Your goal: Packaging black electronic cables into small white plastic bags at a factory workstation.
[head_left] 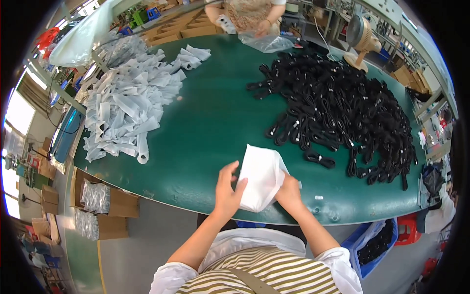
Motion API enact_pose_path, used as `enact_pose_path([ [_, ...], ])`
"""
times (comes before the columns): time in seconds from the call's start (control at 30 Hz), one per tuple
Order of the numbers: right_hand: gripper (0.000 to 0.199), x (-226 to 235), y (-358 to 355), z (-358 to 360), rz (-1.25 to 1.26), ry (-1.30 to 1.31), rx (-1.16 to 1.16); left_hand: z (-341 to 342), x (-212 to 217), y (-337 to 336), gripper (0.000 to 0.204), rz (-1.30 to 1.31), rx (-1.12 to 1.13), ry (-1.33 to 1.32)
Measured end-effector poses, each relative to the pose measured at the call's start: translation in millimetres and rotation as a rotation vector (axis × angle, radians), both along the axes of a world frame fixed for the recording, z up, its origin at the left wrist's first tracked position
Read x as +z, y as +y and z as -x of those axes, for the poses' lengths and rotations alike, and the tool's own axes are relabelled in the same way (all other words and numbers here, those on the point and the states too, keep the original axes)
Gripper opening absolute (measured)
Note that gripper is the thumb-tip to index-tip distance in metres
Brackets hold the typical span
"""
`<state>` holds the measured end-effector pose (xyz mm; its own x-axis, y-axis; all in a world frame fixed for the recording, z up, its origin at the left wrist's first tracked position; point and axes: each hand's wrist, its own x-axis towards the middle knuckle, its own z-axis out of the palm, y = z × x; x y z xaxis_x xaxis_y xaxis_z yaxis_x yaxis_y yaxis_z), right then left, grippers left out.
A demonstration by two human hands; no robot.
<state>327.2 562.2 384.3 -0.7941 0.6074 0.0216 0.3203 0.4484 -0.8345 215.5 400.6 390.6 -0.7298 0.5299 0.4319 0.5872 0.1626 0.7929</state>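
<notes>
A soft white plastic bag (259, 176), or a thin stack of such bags, is held up over the near edge of the green table (205, 117). My right hand (290, 195) grips it along its right side, the fingers partly hidden by the folded edge. At the bag's left edge is my left hand (228, 192), its fingers apart and its thumb against or just beside the white surface. Beyond my right hand lies a large heap of black bundled cables (338, 103). A pile of pale translucent sleeves or pouches (129, 98) covers the table's left part.
Across the table a person (249, 17) handles a clear plastic bag (267, 43). A fan (361, 39) stands at the far right. Cardboard boxes (117, 208) with clear packages sit at lower left; a blue bin (360, 247) and a red stool (409, 230) at lower right.
</notes>
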Motion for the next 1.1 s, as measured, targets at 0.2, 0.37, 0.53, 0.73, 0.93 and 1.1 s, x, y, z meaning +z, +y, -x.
enact_pose_path([
  [0.2, 0.037, -51.3, 3.1, 4.9, 0.138, 0.163, 0.065, -12.4, -35.1, 1.1, 0.052, -0.033, -0.075, -0.301],
  [0.37, 0.039, -49.3, -2.1, -1.4, 0.339, 0.128, 0.104, -7.0, -21.9, 6.1, 0.058, -0.253, -0.158, -0.917],
  [0.53, 0.044, -28.6, -23.7, -6.0, 0.640, 0.244, 0.050, -12.4, -16.9, 0.2, 0.056, -0.157, -0.103, -0.693],
  [0.73, 0.049, 8.6, -35.0, -13.3, 0.060, 0.002, 0.139, -25.9, -35.1, 1.0, 0.056, -0.253, -0.070, -0.662],
  [0.93, 0.045, 7.9, -34.1, -8.1, 0.097, -0.045, 0.090, -31.3, -39.7, -3.0, 0.056, -0.290, -0.072, -0.618],
  [1.1, 0.044, -4.6, -23.3, -9.2, 0.546, -0.092, 0.223, -32.9, -44.5, -5.9, 0.049, -0.388, -0.114, -0.681],
])
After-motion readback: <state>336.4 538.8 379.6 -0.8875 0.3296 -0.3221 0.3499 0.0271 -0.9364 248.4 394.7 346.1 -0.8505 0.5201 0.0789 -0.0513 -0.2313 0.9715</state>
